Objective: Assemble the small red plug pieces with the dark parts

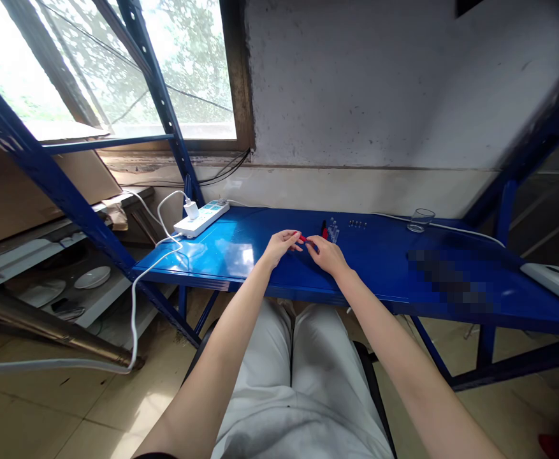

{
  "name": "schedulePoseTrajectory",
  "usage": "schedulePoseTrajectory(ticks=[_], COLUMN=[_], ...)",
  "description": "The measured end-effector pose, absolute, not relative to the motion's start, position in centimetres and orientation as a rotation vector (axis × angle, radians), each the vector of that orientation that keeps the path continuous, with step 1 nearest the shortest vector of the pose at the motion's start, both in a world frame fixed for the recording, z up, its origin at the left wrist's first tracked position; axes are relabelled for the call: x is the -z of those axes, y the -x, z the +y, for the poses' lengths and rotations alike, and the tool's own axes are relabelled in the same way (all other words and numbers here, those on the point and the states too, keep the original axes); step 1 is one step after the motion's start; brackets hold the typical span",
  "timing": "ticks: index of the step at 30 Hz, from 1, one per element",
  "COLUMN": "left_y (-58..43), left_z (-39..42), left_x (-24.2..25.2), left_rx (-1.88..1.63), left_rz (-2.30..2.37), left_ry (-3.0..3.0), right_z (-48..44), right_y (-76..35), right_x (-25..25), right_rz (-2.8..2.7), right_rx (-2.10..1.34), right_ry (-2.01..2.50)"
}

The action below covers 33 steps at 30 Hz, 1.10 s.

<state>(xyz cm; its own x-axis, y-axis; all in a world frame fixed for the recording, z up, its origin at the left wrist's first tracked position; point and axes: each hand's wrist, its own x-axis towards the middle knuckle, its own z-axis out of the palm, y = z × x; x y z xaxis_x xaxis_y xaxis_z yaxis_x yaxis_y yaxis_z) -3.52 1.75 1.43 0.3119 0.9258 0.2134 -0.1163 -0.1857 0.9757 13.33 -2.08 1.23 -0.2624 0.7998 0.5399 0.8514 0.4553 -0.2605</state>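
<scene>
A slim red pen-like piece is held level between my two hands, above the front half of the blue table. My left hand pinches its left end, and my right hand has its fingers closed at the right end. Its exact kind is too small to make out. Just behind my right hand lie red and black pieces, partly hidden by the hand. Beside them is a group of clear tube-like pieces. Farther right, several tiny pieces lie in a row.
The blue table stands against the wall. A white power strip with a plugged-in charger is at its left. A clear glass stands at the back right, and a white object at the right end. Blue posts flank both sides.
</scene>
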Motion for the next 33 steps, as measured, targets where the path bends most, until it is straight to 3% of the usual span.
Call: schedulePoseTrajectory(ticks=[8,16,23,33], left_y=[3.7,3.4,1.2,-5.0], left_z=[2.0,2.2,1.7,-0.3], left_x=[-1.2,-1.3,-1.8,-2.4], left_rx=[-1.195,-1.520,-1.384,-1.202], left_rz=[0.809,1.034,1.085,1.288], left_ry=[-1.451,-1.477,-1.964,-2.101], right_z=[-1.9,-1.7,-1.6,-2.8], right_y=[-13.4,-14.1,-16.8,-17.8], right_x=[-1.1,-1.6,-1.5,-2.0], right_rz=[-2.102,-2.028,-1.754,-1.474], right_rx=[0.115,-0.023,-0.206,-0.044], right_ry=[1.353,1.260,1.338,1.853])
